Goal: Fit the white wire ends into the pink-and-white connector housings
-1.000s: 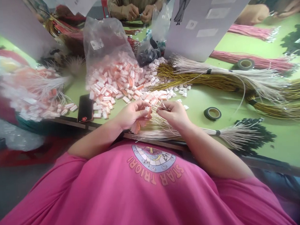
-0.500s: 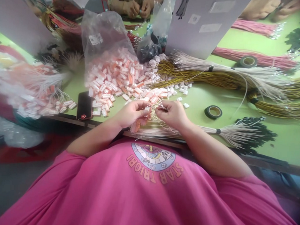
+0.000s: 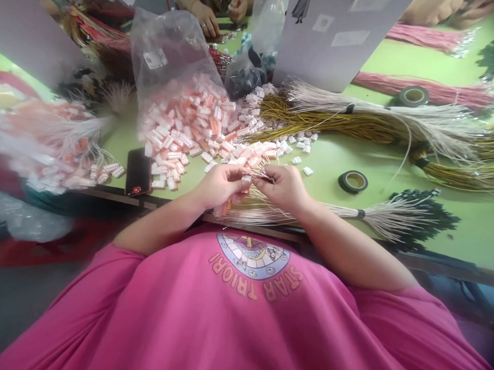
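Observation:
My left hand (image 3: 218, 186) is closed on a small pink and white connector (image 3: 243, 181), with a few more showing under the palm. My right hand (image 3: 283, 186) pinches a thin pale wire (image 3: 260, 177) and holds its end against that connector. Both hands meet just above a bundle of pale wires (image 3: 313, 212) that lies across the near table edge. Right behind the hands spreads a pile of pink and white connectors (image 3: 195, 127), spilling from a clear plastic bag (image 3: 168, 63).
A black phone (image 3: 138, 171) lies left of the pile. A tape roll (image 3: 353, 181) sits to the right, another tape roll (image 3: 413, 96) farther back. Yellow and pale wire bundles (image 3: 371, 122) and pink wire bundles (image 3: 423, 90) cross the green table. Another person's hands (image 3: 218, 9) work opposite.
My hands have closed in on each other slightly, the wire end now at the connector. The view has tilted a little; the person opposite has moved their hands.

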{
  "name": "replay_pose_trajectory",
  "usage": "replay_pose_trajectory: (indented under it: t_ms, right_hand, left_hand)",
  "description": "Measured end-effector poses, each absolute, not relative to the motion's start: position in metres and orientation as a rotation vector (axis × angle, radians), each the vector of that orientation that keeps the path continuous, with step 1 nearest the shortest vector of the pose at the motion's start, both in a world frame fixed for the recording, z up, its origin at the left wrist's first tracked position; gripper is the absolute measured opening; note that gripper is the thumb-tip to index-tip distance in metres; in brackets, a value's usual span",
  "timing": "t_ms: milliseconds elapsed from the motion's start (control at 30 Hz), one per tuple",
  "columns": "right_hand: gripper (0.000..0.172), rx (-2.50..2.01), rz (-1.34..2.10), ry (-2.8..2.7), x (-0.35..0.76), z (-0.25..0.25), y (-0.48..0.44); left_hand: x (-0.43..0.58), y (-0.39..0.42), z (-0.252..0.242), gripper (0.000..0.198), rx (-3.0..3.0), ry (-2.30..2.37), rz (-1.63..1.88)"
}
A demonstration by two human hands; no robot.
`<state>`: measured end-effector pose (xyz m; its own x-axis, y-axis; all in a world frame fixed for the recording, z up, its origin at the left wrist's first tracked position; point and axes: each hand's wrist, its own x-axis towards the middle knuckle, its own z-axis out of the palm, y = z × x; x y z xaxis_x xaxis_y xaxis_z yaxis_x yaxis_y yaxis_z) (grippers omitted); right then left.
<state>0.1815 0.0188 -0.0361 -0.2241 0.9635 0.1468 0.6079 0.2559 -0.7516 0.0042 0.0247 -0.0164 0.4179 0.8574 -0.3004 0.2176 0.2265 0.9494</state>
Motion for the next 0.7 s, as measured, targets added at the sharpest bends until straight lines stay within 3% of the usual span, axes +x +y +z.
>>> replay_pose_trajectory:
  t_ms: [333, 700]
  right_hand:
    - [0.020, -1.481, 0.802, -1.888, 0.177, -0.028, 0.015]
    - [0.023, -1.428, 0.871, -1.889, 0.175, -0.022, 0.015]
  left_hand:
    - [0.008, 0.021, -0.021, 0.001, 1.251, 1.079, 0.614]
    - [0.004, 0.021, -0.023, 0.015, 1.329, 1.117, 0.597]
